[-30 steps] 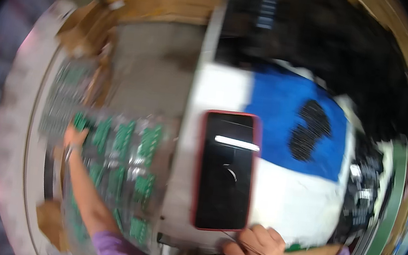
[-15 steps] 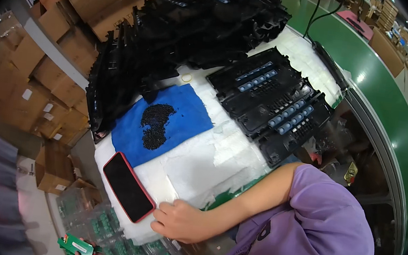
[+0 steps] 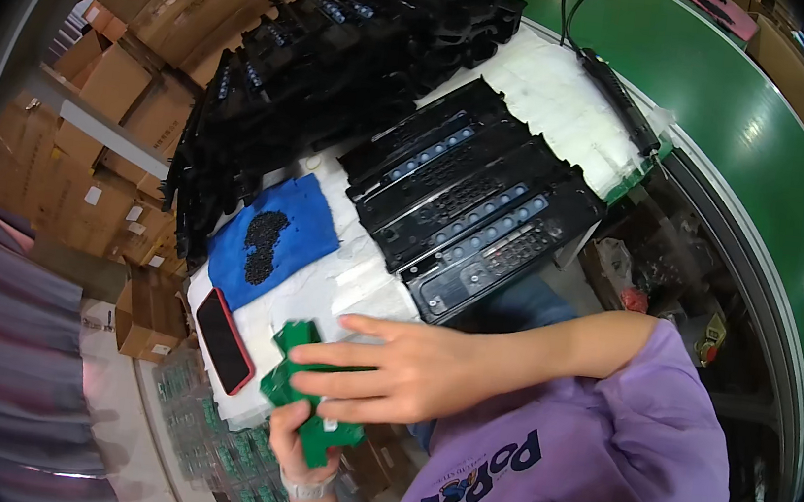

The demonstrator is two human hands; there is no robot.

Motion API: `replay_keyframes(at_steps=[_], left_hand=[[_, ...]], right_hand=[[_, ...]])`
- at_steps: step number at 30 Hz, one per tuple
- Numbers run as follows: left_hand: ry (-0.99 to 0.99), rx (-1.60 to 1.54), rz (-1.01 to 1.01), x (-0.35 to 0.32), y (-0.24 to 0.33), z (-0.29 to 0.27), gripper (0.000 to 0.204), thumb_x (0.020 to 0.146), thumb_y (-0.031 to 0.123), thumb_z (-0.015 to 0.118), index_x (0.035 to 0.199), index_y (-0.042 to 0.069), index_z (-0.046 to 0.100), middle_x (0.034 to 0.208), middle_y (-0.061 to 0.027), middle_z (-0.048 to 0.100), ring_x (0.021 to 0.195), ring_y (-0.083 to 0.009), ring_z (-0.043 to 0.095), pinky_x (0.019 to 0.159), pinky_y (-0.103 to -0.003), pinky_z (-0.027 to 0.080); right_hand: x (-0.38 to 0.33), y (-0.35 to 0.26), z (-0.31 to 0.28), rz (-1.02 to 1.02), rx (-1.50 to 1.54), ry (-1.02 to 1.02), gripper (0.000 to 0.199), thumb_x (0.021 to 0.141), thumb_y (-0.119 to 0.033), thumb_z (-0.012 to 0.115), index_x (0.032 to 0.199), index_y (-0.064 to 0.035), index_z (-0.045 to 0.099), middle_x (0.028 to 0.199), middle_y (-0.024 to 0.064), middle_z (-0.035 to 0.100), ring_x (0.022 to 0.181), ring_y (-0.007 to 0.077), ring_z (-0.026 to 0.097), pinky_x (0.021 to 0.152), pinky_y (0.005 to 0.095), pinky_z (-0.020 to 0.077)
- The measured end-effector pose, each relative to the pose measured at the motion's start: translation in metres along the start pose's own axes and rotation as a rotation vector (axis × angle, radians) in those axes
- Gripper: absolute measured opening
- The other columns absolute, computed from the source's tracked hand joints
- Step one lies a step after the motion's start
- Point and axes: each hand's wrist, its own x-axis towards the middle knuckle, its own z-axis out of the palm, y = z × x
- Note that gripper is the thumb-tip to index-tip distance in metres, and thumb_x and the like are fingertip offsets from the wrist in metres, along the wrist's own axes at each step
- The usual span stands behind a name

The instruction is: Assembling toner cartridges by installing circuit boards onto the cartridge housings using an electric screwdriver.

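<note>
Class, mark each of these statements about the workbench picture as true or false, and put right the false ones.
1. Both hands are on green circuit boards. True: the left hand grips them from below, the right hand lies across them.
2. The phone has a blue case. False: its case is red.
3. A heap of small black parts lies on the blue cloth. True.
4. The black trays sit on the green conveyor. False: they rest on the white foam pad.
</note>
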Motion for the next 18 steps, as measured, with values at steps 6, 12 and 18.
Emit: replay_keyframes(at_steps=[6,12,18], left_hand=[[-0.265,0.233,-0.377,0.041,-0.031,0.072,0.049,0.083,0.02,0.046,0.126,-0.004,0.04,0.114,-0.0143,0.056,0.097,-0.0199,0.059,0.082,-0.031,0.049],[-0.248,0.239,-0.57,0.067,-0.047,0.114,0.046,0.087,0.026,0.046,0.122,-0.004,0.045,0.104,-0.0124,0.059,0.09,-0.0167,0.06,0.078,-0.029,0.049],[-0.227,0.334,-0.15,0.102,-0.045,0.109,0.05,0.086,0.033,0.044,0.112,-0.009,0.049,0.094,-0.0142,0.06,0.07,-0.0169,0.059,0.065,-0.028,0.048]], right_hand=[[-0.057,-0.009,-0.086,0.117,-0.203,-0.183,0.024,0.078,-0.015,0.056,0.1,-0.0049,0.06,0.113,0.0105,0.056,0.107,0.024,0.054,0.076,0.0381,0.0448],[-0.093,-0.011,-0.124,0.055,-0.394,-0.067,0.018,0.076,-0.011,0.056,0.091,-0.0038,0.063,0.096,0.0102,0.064,0.087,0.0224,0.063,0.067,0.0332,0.0482],[-0.112,0.021,-0.135,0.16,-0.494,-0.002,0.015,0.067,-0.007,0.058,0.077,0.0024,0.063,0.073,0.0131,0.062,0.068,0.023,0.064,0.053,0.0253,0.0463]])
